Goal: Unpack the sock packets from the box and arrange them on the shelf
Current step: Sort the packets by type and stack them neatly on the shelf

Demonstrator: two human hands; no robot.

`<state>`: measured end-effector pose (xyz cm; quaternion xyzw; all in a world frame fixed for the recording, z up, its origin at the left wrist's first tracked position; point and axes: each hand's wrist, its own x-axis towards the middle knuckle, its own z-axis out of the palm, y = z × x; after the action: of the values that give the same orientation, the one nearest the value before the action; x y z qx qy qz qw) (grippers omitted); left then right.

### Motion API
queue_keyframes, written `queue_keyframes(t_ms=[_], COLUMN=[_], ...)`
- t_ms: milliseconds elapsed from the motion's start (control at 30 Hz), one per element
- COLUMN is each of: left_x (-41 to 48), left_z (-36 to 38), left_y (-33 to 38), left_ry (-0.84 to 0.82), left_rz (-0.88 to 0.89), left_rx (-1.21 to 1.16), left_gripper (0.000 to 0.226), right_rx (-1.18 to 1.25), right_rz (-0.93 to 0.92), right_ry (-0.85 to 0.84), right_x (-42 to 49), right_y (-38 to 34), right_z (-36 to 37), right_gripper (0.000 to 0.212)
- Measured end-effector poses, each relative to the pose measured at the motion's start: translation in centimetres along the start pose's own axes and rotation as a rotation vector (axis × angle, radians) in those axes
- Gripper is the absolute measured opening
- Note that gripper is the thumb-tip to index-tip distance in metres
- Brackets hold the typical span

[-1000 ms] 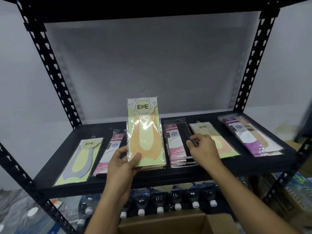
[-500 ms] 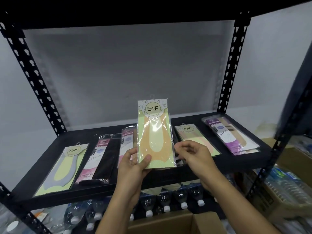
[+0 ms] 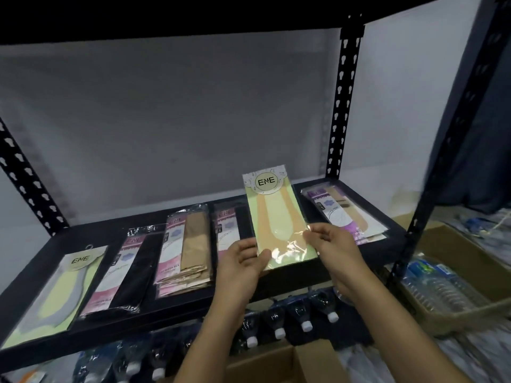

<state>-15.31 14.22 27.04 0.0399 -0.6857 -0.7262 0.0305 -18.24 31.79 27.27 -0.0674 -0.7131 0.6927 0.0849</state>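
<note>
Sock-packet stacks already line the shelf. Left hand and right hand both pinch one unplaced peach ENE packet.

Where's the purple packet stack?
Head view: purple packet stack, far right on the shelf, right of the orange ENE packet held by left hand and right hand.

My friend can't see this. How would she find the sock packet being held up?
Find the black metal shelf with sock packets lying in a row. Before its right half, the left hand and right hand hold up a clear plastic packet with a pale green card. It shows a peach sock under a round ENE label; only this one is tilted up, not lying flat.
</note>
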Motion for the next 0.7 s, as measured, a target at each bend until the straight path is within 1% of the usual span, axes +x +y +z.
queue_keyframes(t_ms=[133, 233, 333, 467, 567, 700], left_x=[0.2, 0.4, 0.5, 0.8, 0.8, 0.6], left_z=[-1.0, -2.1, -3.0, -4.2, -4.9, -5.8], left_y=[-0.1, 0.3, 0.7, 0.8, 0.7, 0.6], left_ry=[0.079, 0.124, 0.14, 0.162, 0.177, 0.192], left_rz=[0.059, 0.096, 0.125, 0.145, 0.146, 0.15], left_rx=[0.062, 0.047, 0.03, 0.016, -0.009, 0.003], left_gripper=[0.029, 0.023, 0.022, 0.024, 0.024, 0.019], right_rx=[-0.009, -0.047, -0.108, -0.226, -0.335, -0.599], right_rz=[0.011, 0.012, 0.032, 0.07, 0.063, 0.003], right_ry=[0.027, 0.064, 0.088, 0.114, 0.142, 0.183], right_x=[1.9, 3.4, 4.8, 6.4, 7.1, 7.5], right_y=[-0.2, -0.2, 0.0, 0.6, 0.9, 1.4], right_z=[-0.9, -1.2, -1.5, -1.6, -1.3, -0.9], right_gripper=[0.014, 0.01, 0.009, 0.008, 0.009, 0.016])
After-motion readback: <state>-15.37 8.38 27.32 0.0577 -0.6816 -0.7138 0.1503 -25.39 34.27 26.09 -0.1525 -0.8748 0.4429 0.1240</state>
